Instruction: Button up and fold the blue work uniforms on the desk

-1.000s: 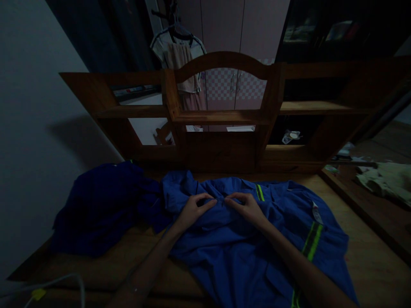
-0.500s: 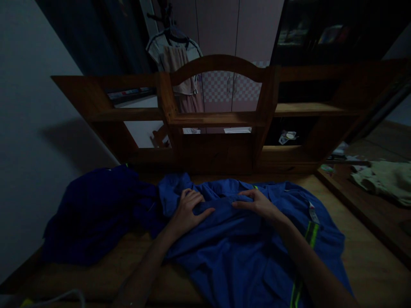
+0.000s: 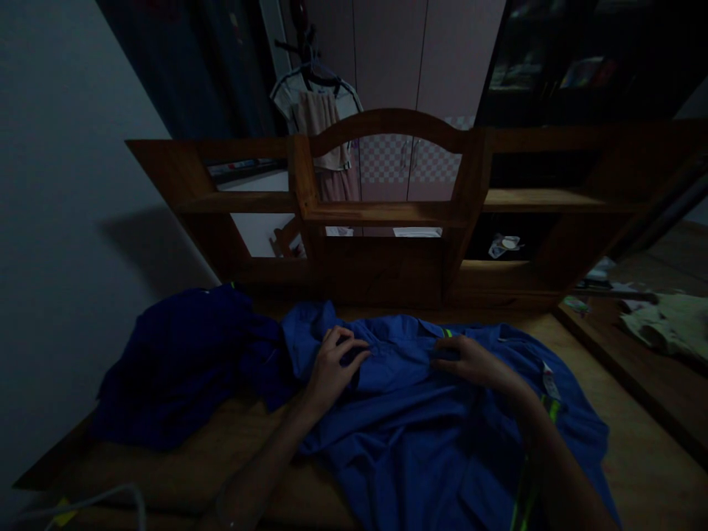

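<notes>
A blue work garment (image 3: pixel 398 420) with yellow-green reflective strips lies rumpled on a wooden surface in front of me. My left hand (image 3: pixel 335 369) rests at the upper left of its cloth, thumb and forefinger bent with a gap between them. Farther right, my right hand (image 3: pixel 470 361) touches the same garment, its thumb and fingers apart near a bright strip. Between the hands the fabric lies in a loose fold. A white tag (image 3: pixel 549 380) shows to the right of my right hand. Dim light hides fine detail of the fingertips.
A darker blue garment (image 3: pixel 182 369) is heaped at the left, by the wall. Behind stands a wooden shelf unit (image 3: pixel 381 214) with an arched top. A white cable (image 3: pixel 130 490) runs at the lower left; pale cloth (image 3: pixel 669 321) lies far right.
My hands have moved slightly apart on the garment, and the left fingers are more bent. The cloth between them has shifted into a different fold. The view has swung slightly left.
</notes>
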`<state>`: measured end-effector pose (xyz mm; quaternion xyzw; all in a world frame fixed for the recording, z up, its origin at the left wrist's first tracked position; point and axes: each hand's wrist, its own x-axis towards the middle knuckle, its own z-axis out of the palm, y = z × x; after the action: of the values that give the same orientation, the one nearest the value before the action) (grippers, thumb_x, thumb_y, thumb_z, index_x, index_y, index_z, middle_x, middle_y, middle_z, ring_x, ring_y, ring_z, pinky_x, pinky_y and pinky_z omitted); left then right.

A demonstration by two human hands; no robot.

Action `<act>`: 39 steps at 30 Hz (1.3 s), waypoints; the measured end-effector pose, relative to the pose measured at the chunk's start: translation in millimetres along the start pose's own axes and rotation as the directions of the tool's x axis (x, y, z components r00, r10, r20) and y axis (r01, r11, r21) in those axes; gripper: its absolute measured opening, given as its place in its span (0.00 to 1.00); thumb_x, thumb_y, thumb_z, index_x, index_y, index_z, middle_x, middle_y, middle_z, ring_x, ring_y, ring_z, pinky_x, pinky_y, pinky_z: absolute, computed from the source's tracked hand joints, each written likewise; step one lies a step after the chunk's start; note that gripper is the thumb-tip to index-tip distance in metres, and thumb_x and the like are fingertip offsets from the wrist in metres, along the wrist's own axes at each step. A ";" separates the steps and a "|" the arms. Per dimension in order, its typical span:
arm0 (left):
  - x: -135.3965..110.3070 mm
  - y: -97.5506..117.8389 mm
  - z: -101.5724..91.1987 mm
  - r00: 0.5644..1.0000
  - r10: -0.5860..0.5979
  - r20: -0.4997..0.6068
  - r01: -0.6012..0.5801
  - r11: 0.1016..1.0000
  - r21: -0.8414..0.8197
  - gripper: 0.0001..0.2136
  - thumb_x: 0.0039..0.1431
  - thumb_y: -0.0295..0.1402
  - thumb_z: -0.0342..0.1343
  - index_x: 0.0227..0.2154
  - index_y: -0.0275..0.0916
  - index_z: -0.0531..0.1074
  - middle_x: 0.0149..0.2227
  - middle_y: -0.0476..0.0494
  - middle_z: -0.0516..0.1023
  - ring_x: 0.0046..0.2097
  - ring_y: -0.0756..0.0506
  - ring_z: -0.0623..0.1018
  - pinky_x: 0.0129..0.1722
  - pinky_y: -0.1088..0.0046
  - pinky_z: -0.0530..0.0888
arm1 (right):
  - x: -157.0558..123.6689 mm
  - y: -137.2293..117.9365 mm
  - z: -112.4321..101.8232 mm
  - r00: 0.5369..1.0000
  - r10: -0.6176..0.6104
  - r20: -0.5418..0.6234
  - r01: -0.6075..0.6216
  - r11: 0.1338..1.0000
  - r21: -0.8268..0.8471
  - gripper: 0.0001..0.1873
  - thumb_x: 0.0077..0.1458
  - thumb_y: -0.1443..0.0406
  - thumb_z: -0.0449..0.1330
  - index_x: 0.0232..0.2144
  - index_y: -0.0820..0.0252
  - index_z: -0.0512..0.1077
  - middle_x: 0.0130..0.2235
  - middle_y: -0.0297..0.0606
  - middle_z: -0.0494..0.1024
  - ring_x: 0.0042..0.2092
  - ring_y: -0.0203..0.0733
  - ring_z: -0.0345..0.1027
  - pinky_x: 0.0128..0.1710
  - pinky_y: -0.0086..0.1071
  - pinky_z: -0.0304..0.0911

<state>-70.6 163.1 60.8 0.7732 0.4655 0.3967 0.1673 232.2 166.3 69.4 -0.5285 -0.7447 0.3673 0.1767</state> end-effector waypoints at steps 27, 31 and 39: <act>-2.4 8.9 2.8 0.954 -0.110 0.279 0.206 0.917 -0.342 0.11 0.54 0.39 0.60 0.36 0.38 0.73 0.33 0.47 0.67 0.36 0.50 0.69 0.37 0.76 0.65 | 16.0 -59.5 71.9 0.948 -0.241 -0.206 0.296 0.907 0.299 0.11 0.57 0.60 0.57 0.40 0.59 0.68 0.41 0.33 0.72 0.43 0.37 0.65 0.44 0.28 0.58; -1.0 5.9 -0.1 0.926 -0.114 0.361 0.257 0.889 -0.378 0.11 0.53 0.39 0.60 0.36 0.37 0.73 0.32 0.48 0.65 0.35 0.50 0.68 0.35 0.76 0.63 | 15.2 -59.7 71.5 0.960 -0.238 -0.145 0.274 0.902 0.335 0.13 0.57 0.58 0.57 0.40 0.59 0.68 0.39 0.33 0.72 0.41 0.35 0.65 0.40 0.27 0.58; 0.5 2.9 -3.2 0.875 -0.115 0.471 0.315 0.873 -0.373 0.12 0.48 0.38 0.64 0.32 0.36 0.72 0.30 0.51 0.62 0.34 0.51 0.65 0.34 0.77 0.62 | 12.5 -57.8 75.7 0.962 -0.258 -0.083 0.271 0.901 0.340 0.15 0.56 0.55 0.58 0.41 0.59 0.68 0.37 0.31 0.71 0.36 0.33 0.62 0.34 0.26 0.56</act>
<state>-71.2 161.7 64.9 0.7257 0.4002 0.2869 0.4805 140.2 140.6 59.7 -0.3893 -0.7294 0.4563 0.3288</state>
